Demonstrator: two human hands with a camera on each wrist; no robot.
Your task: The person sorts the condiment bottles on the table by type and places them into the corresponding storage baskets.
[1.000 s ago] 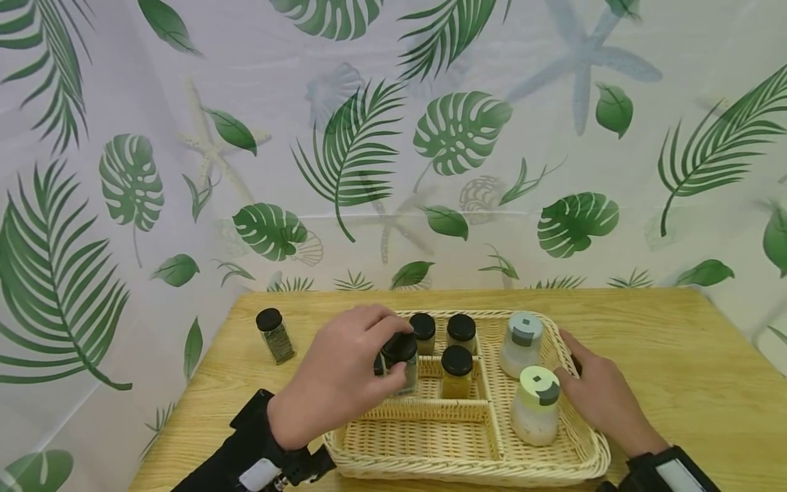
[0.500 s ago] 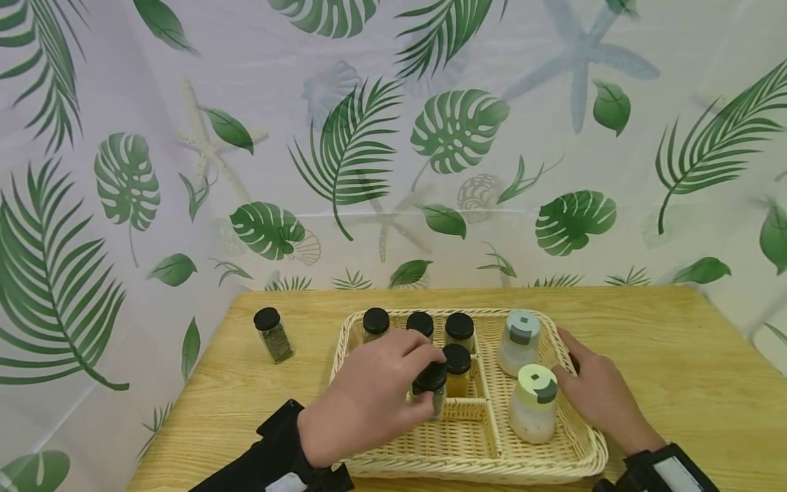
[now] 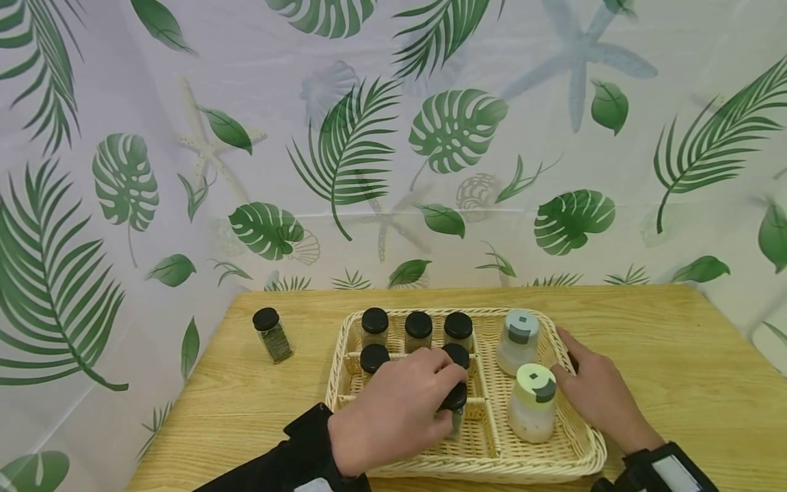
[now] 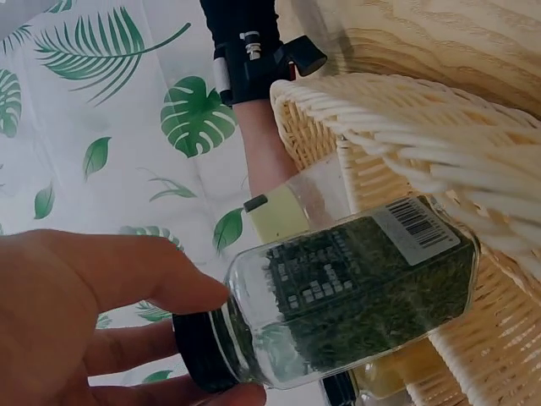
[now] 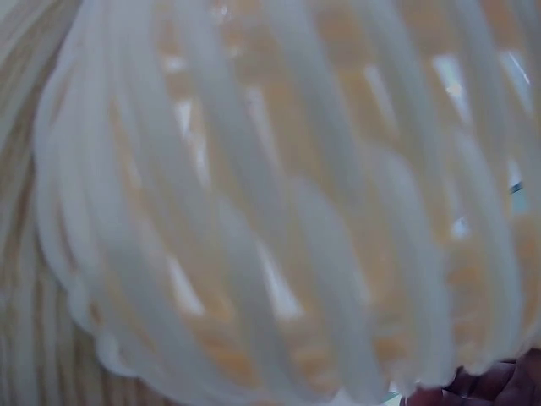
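My left hand (image 3: 399, 413) pinches a glass spice jar (image 4: 355, 296) by its black lid, above the front compartment of the wicker basket (image 3: 486, 469). Dark green dried herb fills most of this jar, and a barcode label shows near its base. In the left wrist view the jar's lower end is close to the woven wall; whether they touch I cannot tell. My right hand (image 3: 605, 396) grips the basket's right side, thumb at the rim. In the right wrist view the weave fills the picture, blurred, with a bit of the fingers (image 5: 490, 385) at the lower corner.
Three black-lidded jars (image 3: 418, 331) line the back compartment. The middle one holds a jar at left (image 3: 374, 359) and another at right (image 3: 456, 355). A grey-capped shaker (image 3: 519, 342) and a yellow-capped shaker (image 3: 532, 403) stand at right. Another herb jar (image 3: 273, 335) is on the table, left.
My left hand has carried the herb jar right and toward the front, from the middle compartment to the front one. A jar at the middle compartment's left has come into view. The right hand stays put.
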